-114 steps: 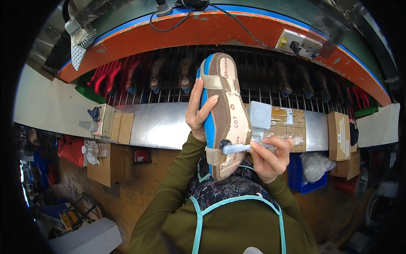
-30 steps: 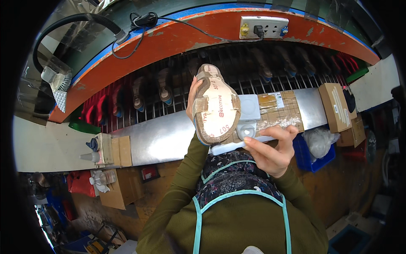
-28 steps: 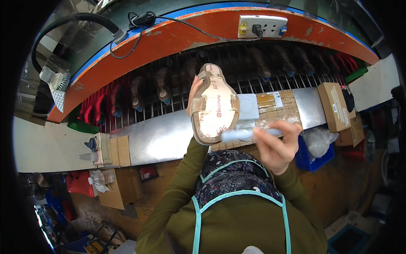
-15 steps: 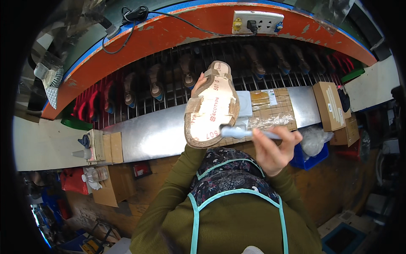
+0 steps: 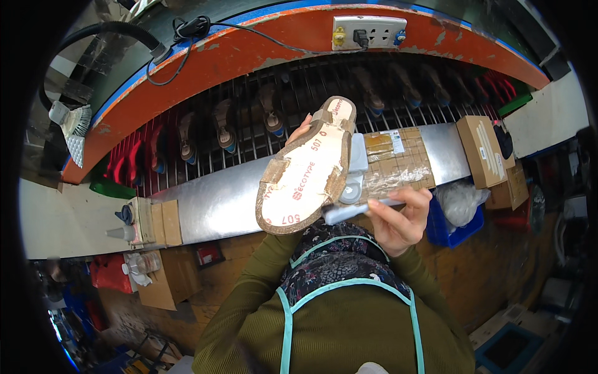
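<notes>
A sandal [image 5: 308,171] is held bottom up, its pale insole underside printed in red and edged in brown, with strap ends folded over it. It slants, the wide toe end near me and to the left, the narrow heel end away. My left hand [image 5: 299,129] is closed around it from beneath; only some fingertips show past its left edge. My right hand [image 5: 402,221] pinches a brush [image 5: 349,213] with a pale blue-grey handle. The dark tip of the brush is at the sandal's right edge near the toe; whether it touches, I cannot tell.
Behind, several shoes [image 5: 225,128] rest on a rack of metal rods [image 5: 249,115] under an orange beam [image 5: 261,47] with a socket strip [image 5: 369,33]. A small pale-lidded container [image 5: 353,187] stands beside flattened cardboard [image 5: 395,168] on the metal bench [image 5: 215,199]. A blue bin [image 5: 461,234] is at right.
The sandal's toe end has swung left and toward me, its heel end to the right. The brush has dropped slightly toward me, from over the sole to its edge.
</notes>
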{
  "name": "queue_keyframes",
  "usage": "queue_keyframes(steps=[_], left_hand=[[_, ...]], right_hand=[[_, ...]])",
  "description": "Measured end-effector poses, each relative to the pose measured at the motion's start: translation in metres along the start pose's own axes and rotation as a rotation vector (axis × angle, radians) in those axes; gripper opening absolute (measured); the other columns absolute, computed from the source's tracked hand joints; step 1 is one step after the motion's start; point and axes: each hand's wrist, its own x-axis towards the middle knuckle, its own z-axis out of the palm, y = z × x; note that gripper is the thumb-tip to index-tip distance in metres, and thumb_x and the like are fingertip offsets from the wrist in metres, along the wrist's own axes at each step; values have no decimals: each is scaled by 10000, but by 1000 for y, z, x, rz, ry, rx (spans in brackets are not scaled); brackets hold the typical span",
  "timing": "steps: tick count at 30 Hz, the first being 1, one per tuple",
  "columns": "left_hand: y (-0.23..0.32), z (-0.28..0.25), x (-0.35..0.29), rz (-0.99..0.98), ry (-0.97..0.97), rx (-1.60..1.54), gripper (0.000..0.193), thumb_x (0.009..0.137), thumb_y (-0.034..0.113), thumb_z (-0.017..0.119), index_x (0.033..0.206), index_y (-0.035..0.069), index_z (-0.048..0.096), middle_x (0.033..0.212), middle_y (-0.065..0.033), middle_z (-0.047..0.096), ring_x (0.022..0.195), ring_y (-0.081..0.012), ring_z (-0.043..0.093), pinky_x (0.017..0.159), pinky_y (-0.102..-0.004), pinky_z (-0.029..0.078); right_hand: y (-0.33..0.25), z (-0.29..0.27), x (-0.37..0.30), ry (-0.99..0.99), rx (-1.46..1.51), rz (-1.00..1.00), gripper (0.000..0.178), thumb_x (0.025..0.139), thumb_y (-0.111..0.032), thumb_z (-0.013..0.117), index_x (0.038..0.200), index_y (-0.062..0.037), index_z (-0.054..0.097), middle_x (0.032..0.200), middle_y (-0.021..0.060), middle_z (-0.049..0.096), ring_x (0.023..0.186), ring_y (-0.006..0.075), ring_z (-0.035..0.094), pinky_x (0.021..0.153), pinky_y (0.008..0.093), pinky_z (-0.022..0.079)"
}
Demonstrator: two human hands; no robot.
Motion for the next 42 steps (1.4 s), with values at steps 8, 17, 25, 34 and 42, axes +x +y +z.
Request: queue_keyframes(steps=[8, 17, 25, 34, 42], left_hand=[[12, 3, -15, 474, -104, 385, 717, 855, 322, 733, 1427, 52, 395, 1540, -154, 303, 1386, -245, 392, 1125, -367, 402], [18, -18, -20, 626, 154, 518, 635, 822, 247, 761, 1358, 34, 493, 1491, -187, 392, 1349, -289, 446, 1089, -389, 435], [16, -42, -27, 793, 249, 962, 624, 836, 246, 744, 1359, 46, 468, 1472, -180, 400, 1290, -270, 499, 1044, -375, 479], [55, -57, -85, 454, 403, 406, 860, 813, 389, 789, 1477, 95, 329, 1456, -111, 442, 1350, -287, 419, 1144, -497, 353], [74, -66, -99, 128, -246, -503, 1251, 631, 934, 527, 1520, 92, 270, 1231, -204, 568, 1050, -391, 594, 1006, -601, 387]], right_hand=[[-8, 0, -4, -16, -97, 30, 390, 634, -146, 877, 1006, -201, 775, 1006, -3, 536, 784, 109, 550, 815, 324, 258], [-37, 8, -4, -109, -22, -95, 426, 657, -156, 868, 1062, -223, 755, 1023, -15, 515, 762, 99, 556, 803, 335, 236], [-39, 18, 2, -175, 96, -46, 359, 649, -165, 864, 994, -218, 776, 990, -11, 587, 812, 99, 559, 790, 326, 263], [95, 25, -144, -465, -299, 713, 100, 825, -250, 750, 844, -154, 770, 766, 4, 623, 670, 190, 587, 768, 391, 324], [124, 58, -179, -433, -488, 361, 47, 799, -182, 739, 844, -169, 732, 819, 21, 605, 735, 209, 585, 779, 409, 308]])
